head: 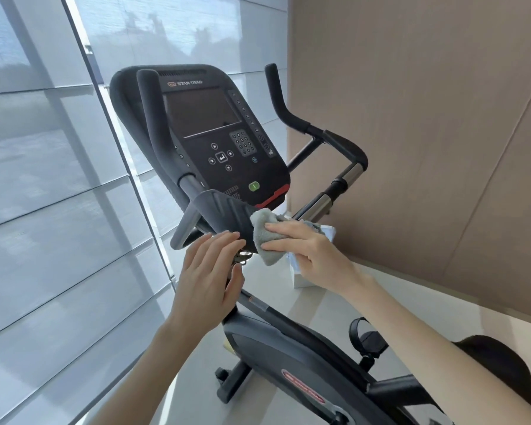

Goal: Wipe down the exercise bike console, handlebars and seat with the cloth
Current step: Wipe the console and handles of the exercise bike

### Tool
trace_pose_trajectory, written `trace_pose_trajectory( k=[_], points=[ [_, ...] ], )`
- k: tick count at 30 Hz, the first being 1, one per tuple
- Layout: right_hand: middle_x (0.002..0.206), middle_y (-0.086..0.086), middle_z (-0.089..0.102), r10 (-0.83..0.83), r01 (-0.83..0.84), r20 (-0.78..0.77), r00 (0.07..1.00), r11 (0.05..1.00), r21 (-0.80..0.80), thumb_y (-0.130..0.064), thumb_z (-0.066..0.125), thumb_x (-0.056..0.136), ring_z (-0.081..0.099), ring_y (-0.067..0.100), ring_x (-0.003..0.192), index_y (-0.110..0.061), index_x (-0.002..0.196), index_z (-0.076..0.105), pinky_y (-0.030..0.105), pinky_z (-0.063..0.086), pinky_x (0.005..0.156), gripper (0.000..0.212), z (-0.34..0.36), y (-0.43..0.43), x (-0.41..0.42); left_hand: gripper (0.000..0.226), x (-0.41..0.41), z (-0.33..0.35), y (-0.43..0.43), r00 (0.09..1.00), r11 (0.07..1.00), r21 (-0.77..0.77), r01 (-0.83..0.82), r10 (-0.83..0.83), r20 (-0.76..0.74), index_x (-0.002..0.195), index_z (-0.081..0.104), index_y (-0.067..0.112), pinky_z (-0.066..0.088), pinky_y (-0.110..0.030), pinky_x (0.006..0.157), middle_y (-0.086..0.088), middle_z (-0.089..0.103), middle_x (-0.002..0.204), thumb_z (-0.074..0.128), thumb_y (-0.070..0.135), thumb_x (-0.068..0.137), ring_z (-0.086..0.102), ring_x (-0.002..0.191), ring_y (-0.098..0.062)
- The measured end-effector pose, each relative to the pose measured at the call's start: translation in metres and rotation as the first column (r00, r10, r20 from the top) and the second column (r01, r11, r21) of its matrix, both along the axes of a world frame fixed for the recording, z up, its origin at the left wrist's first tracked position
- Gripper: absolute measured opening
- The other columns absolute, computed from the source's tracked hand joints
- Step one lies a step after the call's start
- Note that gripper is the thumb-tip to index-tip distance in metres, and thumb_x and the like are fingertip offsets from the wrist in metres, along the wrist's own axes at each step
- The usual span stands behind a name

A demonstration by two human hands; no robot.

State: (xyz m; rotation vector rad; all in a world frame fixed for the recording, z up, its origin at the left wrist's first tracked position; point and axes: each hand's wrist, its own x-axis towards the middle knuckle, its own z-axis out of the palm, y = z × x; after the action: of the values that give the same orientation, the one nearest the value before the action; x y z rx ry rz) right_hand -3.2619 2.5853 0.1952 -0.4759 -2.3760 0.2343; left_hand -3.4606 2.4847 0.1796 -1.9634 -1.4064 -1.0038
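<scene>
The black exercise bike console stands in the middle of the view, its screen dark. The left handlebar rises in front of it and the right handlebar curves off to the right. My right hand grips a bunched grey cloth against the ribbed black pad below the console. With its fingers straight, my left hand rests on the near edge of that pad. The black seat shows at the lower right, partly behind my right forearm.
A large window with a translucent blind fills the left side. A tan panelled wall stands on the right. A white box sits on the floor behind my right hand. The bike's frame and pedal lie below.
</scene>
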Motion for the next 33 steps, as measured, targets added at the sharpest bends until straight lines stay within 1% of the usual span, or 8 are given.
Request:
trace_pose_trajectory(
  k=[4, 10, 15, 19, 23, 27, 30, 33],
  points=[
    [0.131, 0.01, 0.054, -0.077, 0.079, -0.047, 0.996, 0.996, 0.042, 0.01, 0.057, 0.085, 0.046, 0.023, 0.126, -0.008, 0.122, 0.061, 0.035, 0.038, 0.107, 0.041, -0.013, 0.011, 0.005, 0.039, 0.014, 0.006, 0.009, 0.994, 0.999, -0.043, -0.013, 0.008, -0.111, 0.122, 0.062, 0.004, 0.034, -0.045, 0.107, -0.011, 0.06, 0.128, 0.042, 0.024, 0.095, 0.051, 0.123, -0.024],
    [0.131, 0.011, 0.054, -0.205, 0.21, -0.062, 0.977, 0.974, 0.083, 0.012, 0.059, 0.082, 0.045, 0.024, 0.127, -0.009, 0.125, 0.057, 0.03, 0.034, 0.107, 0.048, -0.021, 0.05, 0.018, 0.039, 0.034, 0.012, 0.029, 0.981, 0.994, -0.082, -0.079, 0.063, -0.184, 0.121, 0.063, 0.005, 0.033, -0.046, 0.107, -0.01, 0.061, 0.127, 0.047, 0.025, 0.093, 0.055, 0.121, -0.027],
    [0.133, 0.012, 0.049, -0.307, 0.305, -0.038, 0.951, 0.951, -0.051, 0.022, 0.049, 0.081, 0.042, 0.027, 0.127, -0.008, 0.123, 0.058, 0.034, 0.034, 0.109, 0.052, -0.015, 0.11, 0.045, 0.036, 0.044, 0.01, 0.044, 0.979, 0.986, -0.095, -0.136, 0.12, -0.163, 0.116, 0.067, 0.007, 0.035, -0.046, 0.106, -0.008, 0.064, 0.122, 0.045, 0.025, 0.094, 0.057, 0.118, -0.026],
    [0.132, 0.011, 0.049, -0.367, 0.369, 0.044, 0.929, 0.925, -0.091, 0.024, 0.044, 0.078, 0.04, 0.029, 0.126, -0.007, 0.124, 0.056, 0.03, 0.029, 0.109, 0.056, -0.007, 0.157, 0.062, 0.033, 0.05, 0.007, 0.053, 0.979, 0.984, -0.07, -0.163, 0.152, -0.138, 0.113, 0.069, 0.007, 0.037, -0.046, 0.105, -0.007, 0.066, 0.119, 0.046, 0.022, 0.094, 0.059, 0.115, -0.026],
    [0.136, 0.011, 0.046, -0.387, 0.393, 0.07, 0.919, 0.915, -0.091, 0.027, 0.043, 0.074, 0.036, 0.028, 0.128, -0.007, 0.125, 0.054, 0.033, 0.026, 0.111, 0.062, -0.006, 0.179, 0.07, 0.032, 0.054, 0.005, 0.057, 0.979, 0.983, -0.044, -0.179, 0.174, -0.105, 0.11, 0.07, 0.006, 0.038, -0.046, 0.104, -0.007, 0.066, 0.118, 0.046, 0.021, 0.095, 0.06, 0.114, -0.026],
    [0.132, 0.013, 0.049, -0.437, 0.421, -0.032, 0.899, 0.883, -0.209, 0.023, 0.04, 0.08, 0.039, 0.03, 0.126, -0.004, 0.121, 0.056, 0.035, 0.03, 0.11, 0.052, -0.007, 0.169, 0.058, 0.034, 0.057, 0.002, 0.057, 0.976, 0.981, -0.034, -0.193, 0.189, -0.105, 0.11, 0.07, 0.006, 0.037, -0.045, 0.106, -0.008, 0.066, 0.118, 0.043, 0.023, 0.096, 0.06, 0.114, -0.026],
    [0.132, 0.012, 0.049, -0.475, 0.404, -0.165, 0.864, 0.852, -0.333, 0.016, 0.038, 0.088, 0.042, 0.025, 0.125, -0.003, 0.12, 0.057, 0.025, 0.029, 0.108, 0.042, -0.012, 0.138, 0.041, 0.035, 0.055, 0.001, 0.058, 0.978, 0.981, -0.033, -0.191, 0.187, -0.097, 0.11, 0.07, 0.007, 0.036, -0.044, 0.106, -0.008, 0.066, 0.119, 0.043, 0.023, 0.096, 0.059, 0.115, -0.027],
    [0.133, 0.009, 0.049, -0.479, 0.367, -0.231, 0.847, 0.84, -0.399, 0.013, 0.036, 0.091, 0.042, 0.02, 0.125, -0.004, 0.118, 0.058, 0.017, 0.027, 0.105, 0.039, -0.01, 0.102, 0.027, 0.034, 0.053, 0.001, 0.058, 0.983, 0.987, -0.025, -0.158, 0.155, -0.095, 0.112, 0.069, 0.006, 0.038, -0.046, 0.105, -0.009, 0.065, 0.12, 0.045, 0.023, 0.095, 0.059, 0.115, -0.028]
  ],
)
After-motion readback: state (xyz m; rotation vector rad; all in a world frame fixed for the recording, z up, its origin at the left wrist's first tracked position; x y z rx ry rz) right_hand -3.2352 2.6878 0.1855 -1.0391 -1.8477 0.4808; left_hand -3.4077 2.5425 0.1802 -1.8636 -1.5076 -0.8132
